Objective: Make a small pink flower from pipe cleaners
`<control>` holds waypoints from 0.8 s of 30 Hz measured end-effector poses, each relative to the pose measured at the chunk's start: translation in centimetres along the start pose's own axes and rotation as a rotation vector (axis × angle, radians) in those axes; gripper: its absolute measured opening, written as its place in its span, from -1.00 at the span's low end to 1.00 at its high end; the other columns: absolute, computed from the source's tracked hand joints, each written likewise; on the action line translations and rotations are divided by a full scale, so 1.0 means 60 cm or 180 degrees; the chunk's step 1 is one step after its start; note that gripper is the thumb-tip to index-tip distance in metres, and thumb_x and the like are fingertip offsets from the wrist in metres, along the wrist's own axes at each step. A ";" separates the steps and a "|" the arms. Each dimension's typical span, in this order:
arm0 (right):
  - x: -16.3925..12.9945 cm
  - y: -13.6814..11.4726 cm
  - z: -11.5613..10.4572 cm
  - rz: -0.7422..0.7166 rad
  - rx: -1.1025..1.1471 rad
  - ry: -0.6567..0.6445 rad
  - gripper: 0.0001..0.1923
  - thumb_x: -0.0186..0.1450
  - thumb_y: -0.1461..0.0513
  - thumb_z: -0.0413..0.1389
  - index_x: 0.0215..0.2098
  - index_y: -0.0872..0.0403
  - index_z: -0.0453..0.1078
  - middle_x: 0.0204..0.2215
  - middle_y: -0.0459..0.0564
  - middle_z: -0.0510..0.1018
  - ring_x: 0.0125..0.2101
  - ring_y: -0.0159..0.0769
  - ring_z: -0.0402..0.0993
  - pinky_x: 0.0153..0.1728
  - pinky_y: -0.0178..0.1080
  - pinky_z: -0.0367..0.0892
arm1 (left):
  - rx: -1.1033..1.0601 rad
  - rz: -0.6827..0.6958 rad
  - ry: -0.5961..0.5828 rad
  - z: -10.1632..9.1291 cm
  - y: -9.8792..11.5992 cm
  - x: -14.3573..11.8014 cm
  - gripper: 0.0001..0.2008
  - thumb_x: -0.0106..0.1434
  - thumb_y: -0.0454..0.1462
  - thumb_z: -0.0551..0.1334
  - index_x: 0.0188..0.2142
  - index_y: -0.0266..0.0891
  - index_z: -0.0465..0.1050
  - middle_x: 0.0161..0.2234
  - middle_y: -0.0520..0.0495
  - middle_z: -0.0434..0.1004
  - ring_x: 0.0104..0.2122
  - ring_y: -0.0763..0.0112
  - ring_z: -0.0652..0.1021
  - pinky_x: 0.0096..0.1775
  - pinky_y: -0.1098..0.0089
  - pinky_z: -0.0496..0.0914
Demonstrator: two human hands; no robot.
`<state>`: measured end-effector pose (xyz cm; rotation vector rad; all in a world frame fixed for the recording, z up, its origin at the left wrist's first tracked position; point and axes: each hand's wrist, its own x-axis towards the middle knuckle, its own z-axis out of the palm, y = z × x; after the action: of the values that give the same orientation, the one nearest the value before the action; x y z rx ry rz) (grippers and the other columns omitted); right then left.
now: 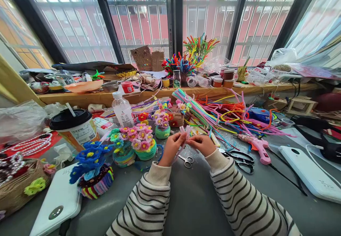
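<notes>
The pale pink stems [188,131] are located at the far side of the small scissors [187,160]. Left hand [172,149] and right hand [203,145]: thumbs and fingers pinched on the stems (upper ends protruding). Black scissors [234,158] and pink glue gun [260,148]: right of the small scissors. Pink flowers [140,136]: left of the small scissors.

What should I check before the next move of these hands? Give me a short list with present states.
1. Strips gripped by both hands: ok. The left hand and right hand pinch pale pink strips.
2. Small scissors unheld: ok, lying on the table.
3. Black-handled scissors shut: cannot tell, blades partly hidden.
4. Glue gun apart from the hands: ok, lying off to the right.
5. Glue gun cool: cannot tell.
6. Table free of scraps: not ok, tiny pale bits lie scattered near the right hand.
</notes>
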<state>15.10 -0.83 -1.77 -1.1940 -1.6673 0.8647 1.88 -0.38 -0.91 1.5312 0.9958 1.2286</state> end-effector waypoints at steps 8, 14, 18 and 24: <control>0.003 0.003 0.004 0.0164 0.0301 -0.0137 -0.70 -0.04 0.07 0.04 -0.63 0.17 0.32 -0.75 -0.18 0.25 -0.67 -0.52 0.12 -0.65 -0.41 0.03 | 0.0072 0.0182 0.0269 0.000 0.006 0.000 -0.81 -0.10 -0.19 0.18 -0.63 -0.30 0.29 -0.67 0.09 0.27 -0.62 0.55 0.31 -0.54 0.53 0.22; 0.003 0.006 0.000 0.0111 0.0389 -0.0016 -0.67 -0.01 0.05 0.02 -0.72 0.15 0.23 -0.78 -0.20 0.17 -0.69 -0.53 0.06 -0.66 -0.41 -0.02 | 0.0018 0.0112 0.0379 -0.002 0.007 -0.001 -0.80 -0.08 -0.18 0.16 -0.61 -0.31 0.36 -0.65 0.05 0.33 -0.60 0.54 0.34 -0.54 0.52 0.23; 0.006 0.013 -0.003 0.0484 0.0796 0.0303 -0.64 -0.05 -0.01 0.01 -0.69 0.14 0.21 -0.78 -0.22 0.12 -0.72 -0.55 0.00 -0.69 -0.40 -0.06 | -0.0256 -0.0120 0.0284 -0.004 0.003 0.001 -0.81 -0.12 -0.19 0.20 -0.59 -0.31 0.37 -0.64 0.06 0.36 -0.58 0.53 0.36 -0.51 0.52 0.25; 0.011 0.025 0.004 0.0609 0.1090 0.0859 -0.62 -0.08 -0.03 0.02 -0.64 0.15 0.22 -0.75 -0.20 0.15 -0.70 -0.54 -0.01 -0.67 -0.40 -0.04 | -0.0656 -0.0799 0.0100 0.004 -0.004 0.000 -0.79 -0.13 -0.18 0.20 -0.54 -0.30 0.41 -0.60 0.05 0.41 -0.59 0.54 0.39 -0.50 0.51 0.26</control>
<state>15.26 0.23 -3.00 -1.1813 -1.1491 1.0104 2.12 -0.34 -1.16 1.1925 1.0142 1.1412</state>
